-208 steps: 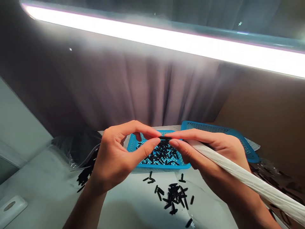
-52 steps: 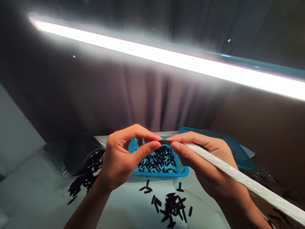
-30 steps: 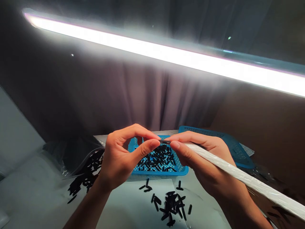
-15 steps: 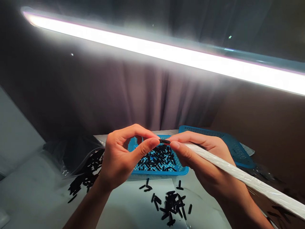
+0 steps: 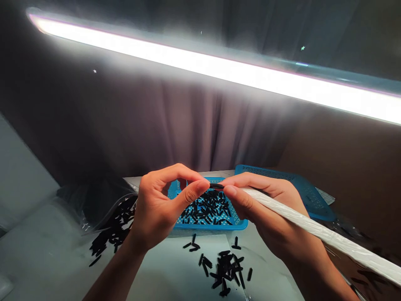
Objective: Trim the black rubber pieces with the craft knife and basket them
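A small black piece (image 5: 216, 186) is pinched between both hands, above a blue basket (image 5: 209, 227) that holds many similar black pieces (image 5: 208, 207). My left hand (image 5: 171, 200) grips its left end with thumb and index finger. On its right end, my right hand (image 5: 266, 205) has thumb and forefinger closed. A long white wrapped strip (image 5: 326, 232) runs from beside the right fingertips over that hand and forearm to the right edge; whether it joins the black piece is hidden by the fingers.
Loose black pieces (image 5: 225, 267) lie on the table in front of the basket. At the left, more spill from a clear plastic bag (image 5: 94, 205). Another blue basket (image 5: 282, 188) stands behind my right hand. A bright tube lamp (image 5: 203, 62) crosses above.
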Demonstrator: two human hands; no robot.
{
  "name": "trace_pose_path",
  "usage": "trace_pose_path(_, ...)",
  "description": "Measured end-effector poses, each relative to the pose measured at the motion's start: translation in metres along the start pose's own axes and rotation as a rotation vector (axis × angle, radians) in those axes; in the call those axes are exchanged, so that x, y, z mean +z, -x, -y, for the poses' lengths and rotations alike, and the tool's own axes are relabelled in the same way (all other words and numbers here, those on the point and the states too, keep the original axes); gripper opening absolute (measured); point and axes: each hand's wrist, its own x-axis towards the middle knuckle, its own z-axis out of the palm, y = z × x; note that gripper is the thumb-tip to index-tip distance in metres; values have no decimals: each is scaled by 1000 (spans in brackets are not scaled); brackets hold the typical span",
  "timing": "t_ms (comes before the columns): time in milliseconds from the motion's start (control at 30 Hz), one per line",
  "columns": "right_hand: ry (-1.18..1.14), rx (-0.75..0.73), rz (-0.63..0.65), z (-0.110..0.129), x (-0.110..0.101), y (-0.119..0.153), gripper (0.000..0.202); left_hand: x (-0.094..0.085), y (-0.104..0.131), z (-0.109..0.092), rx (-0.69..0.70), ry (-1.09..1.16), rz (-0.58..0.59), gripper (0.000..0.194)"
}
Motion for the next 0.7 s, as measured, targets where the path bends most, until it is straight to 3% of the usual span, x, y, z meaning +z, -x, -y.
trace_pose_path(167, -110, 67, 56, -5, -1, 1, 24, 1, -1, -1, -34, 42, 6, 18)
trace_pose_path(467, -480, 256, 229, -14, 3, -3, 30, 3, -1, 4, -188, 335, 130, 21)
trace_pose_path(700, -564, 310, 280, -14, 4, -8, 42, 8, 2, 0, -148, 247, 77, 23)
